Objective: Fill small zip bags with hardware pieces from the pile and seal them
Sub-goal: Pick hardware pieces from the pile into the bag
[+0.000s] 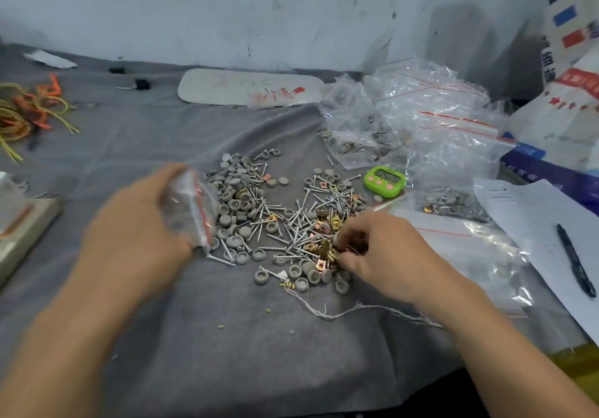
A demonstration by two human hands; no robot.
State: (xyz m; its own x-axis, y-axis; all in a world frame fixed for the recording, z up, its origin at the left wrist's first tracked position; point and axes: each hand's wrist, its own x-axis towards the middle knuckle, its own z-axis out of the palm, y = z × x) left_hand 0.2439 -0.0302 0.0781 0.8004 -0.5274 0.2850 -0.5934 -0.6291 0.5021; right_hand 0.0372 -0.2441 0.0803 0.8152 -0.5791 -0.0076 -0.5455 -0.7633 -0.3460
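A pile of hardware [275,220] lies mid-table on grey cloth: grey round caps, silver screws and gold-coloured metal clips. My left hand [136,226] holds a small clear zip bag [191,210] with a red seal strip at the pile's left edge; the hand and bag are blurred. My right hand [385,255] sits on the right part of the pile, its fingers curled around several gold clips [334,252].
Filled and empty zip bags [421,119] are heaped at the back right, and a flat bag [466,249] lies by my right hand. A green timer [384,180], paper with a pen [575,260], coloured ties [29,109] and a scale [19,226] ring the work area.
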